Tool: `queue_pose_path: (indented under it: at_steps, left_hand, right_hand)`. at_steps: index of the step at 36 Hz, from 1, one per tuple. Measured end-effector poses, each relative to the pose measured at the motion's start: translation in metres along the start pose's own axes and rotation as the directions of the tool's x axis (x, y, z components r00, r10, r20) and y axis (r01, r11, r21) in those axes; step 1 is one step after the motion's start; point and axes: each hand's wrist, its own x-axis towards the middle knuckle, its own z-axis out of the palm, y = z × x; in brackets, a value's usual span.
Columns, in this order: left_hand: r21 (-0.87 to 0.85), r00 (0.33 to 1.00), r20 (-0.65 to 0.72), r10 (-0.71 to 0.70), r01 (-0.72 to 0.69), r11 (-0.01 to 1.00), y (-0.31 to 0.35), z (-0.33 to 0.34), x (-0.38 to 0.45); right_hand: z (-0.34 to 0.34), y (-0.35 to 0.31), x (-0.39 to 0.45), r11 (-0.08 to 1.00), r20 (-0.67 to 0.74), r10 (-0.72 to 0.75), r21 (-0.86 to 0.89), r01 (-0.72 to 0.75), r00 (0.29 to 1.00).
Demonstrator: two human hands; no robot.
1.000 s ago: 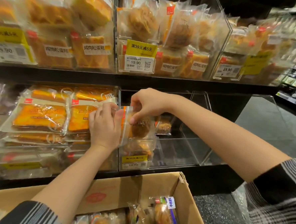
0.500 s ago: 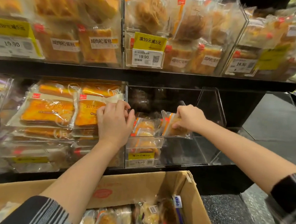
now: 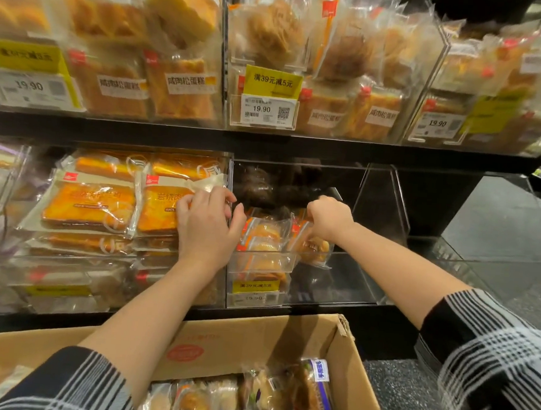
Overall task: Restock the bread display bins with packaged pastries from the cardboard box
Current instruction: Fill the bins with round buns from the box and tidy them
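Head view looks down on a packaged pastry (image 3: 312,247) standing on edge inside the clear acrylic bin (image 3: 379,211) on the lower shelf, just right of a short row of similar packs (image 3: 262,239) at the bin's left end. The right hand (image 3: 328,219) has its fingers curled over the top edge of that pastry and grips it (the fingertips themselves are hidden behind the knuckles). The left hand (image 3: 209,223) rests against the left-most packs, fingers bent and spread over the divider between this bin and the neighbouring bin; whether it pinches a wrapper or only steadies the row I cannot tell. Most of the acrylic bin to the right of the pastries is bare. A yellow promotion tag (image 3: 255,285) and a price label sit on the bin's front.

Left of it, the neighbouring bin (image 3: 21,269) is stacked with flat orange packs (image 3: 88,204). On the upper shelf (image 3: 266,141), bins hold bagged cakes behind 19.90 labels. Below both forearms, the open cardboard box (image 3: 254,340) holds more wrapped pastries (image 3: 251,397). Both sleeves are black with white stripes.
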Motion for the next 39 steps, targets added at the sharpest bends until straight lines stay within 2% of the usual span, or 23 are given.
queue_pose_path:
  at_steps: [3,6,8,10,14,17,19,21,24,27,29,32,34,36,39]
  left_hand:
    - [-0.014,1.000,-0.002,0.024,-0.024,1.000,0.002,-0.002,0.000]
    - [0.000,0.998,0.019,0.066,-0.066,0.998,0.005,-0.007,-0.001]
    - [0.012,0.996,0.021,0.088,-0.088,0.996,0.008,-0.011,-0.001]
    - [0.011,0.991,0.026,0.130,-0.130,0.991,0.010,-0.016,-0.003]
    - [-0.008,0.964,0.019,0.264,-0.264,0.965,0.016,-0.032,-0.001]
    - [-0.110,0.946,0.053,0.319,-0.312,0.944,0.022,-0.056,-0.010]
    - [-0.179,0.941,0.140,0.308,-0.282,0.943,0.023,-0.074,-0.027]
    - [-0.165,0.914,0.329,0.238,-0.192,0.967,0.019,-0.091,-0.047]
    - [-0.050,0.808,0.581,0.099,-0.086,0.995,0.005,-0.107,-0.078]
    - [0.077,0.644,0.765,-0.029,-0.047,0.996,-0.014,-0.117,-0.110]
    - [0.137,0.472,0.877,-0.092,-0.062,0.989,-0.026,-0.123,-0.129]
    - [0.184,0.170,0.973,-0.156,-0.166,0.969,-0.037,-0.132,-0.145]
    - [0.196,0.030,0.980,-0.194,-0.198,0.960,-0.043,-0.132,-0.153]
    - [0.219,-0.031,0.972,-0.233,-0.236,0.947,-0.051,-0.130,-0.160]
    - [0.248,-0.053,0.958,-0.281,-0.334,0.909,-0.064,-0.125,-0.170]
  right_hand:
    - [-0.018,-0.005,-0.012,0.982,-0.087,0.099,0.172,-0.083,0.991]
    - [-0.034,-0.019,-0.035,0.884,-0.189,0.255,0.442,-0.150,0.948]
    - [-0.042,-0.032,-0.057,0.808,-0.216,0.290,0.578,-0.118,0.932]
    - [-0.048,-0.046,-0.083,0.740,-0.187,0.261,0.669,-0.071,0.947]
    - [-0.051,-0.068,-0.125,0.678,-0.196,0.254,0.735,-0.029,0.947]
    - [-0.050,-0.082,-0.148,0.664,-0.186,0.240,0.747,-0.021,0.953]
    - [-0.044,-0.094,-0.161,0.671,-0.126,0.174,0.741,-0.024,0.977]
    - [-0.036,-0.107,-0.170,0.702,-0.043,0.070,0.712,-0.018,0.997]
    - [-0.024,-0.127,-0.179,0.778,0.073,-0.070,0.628,0.009,0.995]
    - [-0.012,-0.146,-0.186,0.808,0.159,-0.154,0.588,0.032,0.975]
    - [-0.002,-0.158,-0.192,0.817,0.206,-0.197,0.575,0.045,0.959]
    - [0.016,-0.173,-0.202,0.835,0.287,-0.249,0.548,0.054,0.925]
    - [0.031,-0.182,-0.210,0.848,0.332,-0.284,0.525,0.074,0.900]
    - [0.048,-0.190,-0.219,0.858,0.389,-0.312,0.507,0.081,0.867]
    - [0.077,-0.201,-0.232,0.882,0.532,-0.381,0.453,0.126,0.756]
